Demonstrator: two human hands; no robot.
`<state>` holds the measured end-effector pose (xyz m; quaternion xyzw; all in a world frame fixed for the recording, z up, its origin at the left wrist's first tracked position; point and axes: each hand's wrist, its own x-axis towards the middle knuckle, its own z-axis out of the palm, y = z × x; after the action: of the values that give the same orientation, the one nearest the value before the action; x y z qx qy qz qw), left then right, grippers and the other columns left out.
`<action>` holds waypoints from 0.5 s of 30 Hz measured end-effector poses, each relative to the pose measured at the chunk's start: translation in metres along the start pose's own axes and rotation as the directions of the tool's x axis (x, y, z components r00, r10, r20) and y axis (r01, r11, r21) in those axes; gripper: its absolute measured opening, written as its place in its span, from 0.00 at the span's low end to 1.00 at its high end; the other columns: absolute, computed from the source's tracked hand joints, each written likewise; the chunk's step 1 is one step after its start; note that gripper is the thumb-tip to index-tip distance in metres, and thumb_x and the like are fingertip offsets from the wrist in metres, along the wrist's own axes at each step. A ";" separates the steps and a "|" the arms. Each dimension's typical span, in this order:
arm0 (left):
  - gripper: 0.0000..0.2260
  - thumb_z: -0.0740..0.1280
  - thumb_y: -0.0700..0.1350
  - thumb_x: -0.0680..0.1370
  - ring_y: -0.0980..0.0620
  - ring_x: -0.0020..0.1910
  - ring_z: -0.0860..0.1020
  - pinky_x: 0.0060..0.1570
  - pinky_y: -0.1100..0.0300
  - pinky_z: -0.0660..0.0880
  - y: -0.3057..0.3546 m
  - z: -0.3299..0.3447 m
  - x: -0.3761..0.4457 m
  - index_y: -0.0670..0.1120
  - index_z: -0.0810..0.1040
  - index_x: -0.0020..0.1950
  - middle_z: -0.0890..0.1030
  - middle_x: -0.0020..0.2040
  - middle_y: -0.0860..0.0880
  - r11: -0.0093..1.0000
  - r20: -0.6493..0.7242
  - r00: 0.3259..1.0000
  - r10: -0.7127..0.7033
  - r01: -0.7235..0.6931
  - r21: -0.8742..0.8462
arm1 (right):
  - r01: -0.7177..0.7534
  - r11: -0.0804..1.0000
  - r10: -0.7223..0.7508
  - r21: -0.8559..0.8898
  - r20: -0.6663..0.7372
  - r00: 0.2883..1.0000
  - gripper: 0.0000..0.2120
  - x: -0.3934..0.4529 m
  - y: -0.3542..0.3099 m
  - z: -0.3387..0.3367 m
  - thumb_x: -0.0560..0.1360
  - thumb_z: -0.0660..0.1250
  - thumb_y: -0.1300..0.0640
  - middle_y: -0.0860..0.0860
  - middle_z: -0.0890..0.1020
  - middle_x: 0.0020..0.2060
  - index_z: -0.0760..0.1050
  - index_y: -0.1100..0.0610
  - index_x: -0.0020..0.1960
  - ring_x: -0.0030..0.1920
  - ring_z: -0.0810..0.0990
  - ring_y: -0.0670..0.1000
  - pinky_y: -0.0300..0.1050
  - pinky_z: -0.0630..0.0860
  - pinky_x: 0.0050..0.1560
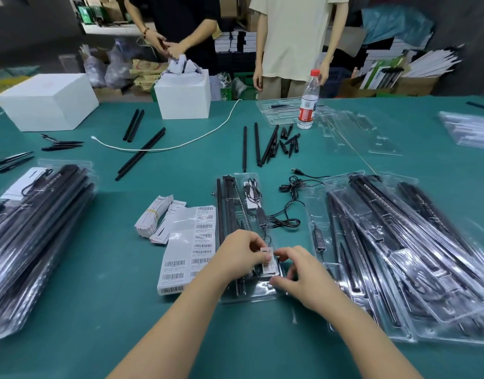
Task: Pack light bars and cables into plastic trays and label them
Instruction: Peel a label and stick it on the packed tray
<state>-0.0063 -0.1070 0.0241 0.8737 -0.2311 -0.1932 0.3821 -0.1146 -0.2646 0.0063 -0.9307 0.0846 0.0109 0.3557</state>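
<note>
At the near middle of the table (pixel 85 310), a barcode label (pixel 266 262) is pinched in the grip of the left hand (pixel 242 254) and is also held at its right edge by the curled fingertips of the right hand (pixel 298 272), just over the near end of a closed plastic tray (pixel 243 214) in which light bars and a coiled cable are already seated. That tray is judged to be at its labelling step, the label not yet pressed flat. Just left of it a label sheet (pixel 190 247) is laid, with several barcodes left on it and a blank strip where others have been peeled, beside a banded bundle of small cards (pixel 150 217). At the near left a stack of packed trays (pixel 35 236) is seen, and at the near right a spread of filled trays (pixel 405 255); whether these carry labels cannot be told. Farther off, a loose black cable (pixel 291 195), loose light bars (pixel 260 144) and empty clear trays (pixel 355 132) are left unpacked, so a good part of the work is judged to remain. A water bottle (pixel 308 101) and two white boxes (pixel 183 94) are stood at the far side.
</note>
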 end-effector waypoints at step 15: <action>0.05 0.75 0.48 0.75 0.58 0.37 0.77 0.36 0.64 0.70 0.001 0.004 0.005 0.48 0.83 0.46 0.81 0.38 0.54 0.999 -0.011 1.000 -0.026 0.027 0.038 | 0.002 0.999 0.000 0.033 -0.044 0.999 0.15 0.005 0.002 0.005 0.77 0.67 0.44 0.40 0.74 0.51 0.74 0.44 0.63 0.39 0.77 0.39 0.35 0.74 0.41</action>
<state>-0.0040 -0.1125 0.0217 0.8848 -0.2213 -0.1893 0.3638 -0.1100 -0.2628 0.0009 -0.9248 0.0922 -0.0113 0.3690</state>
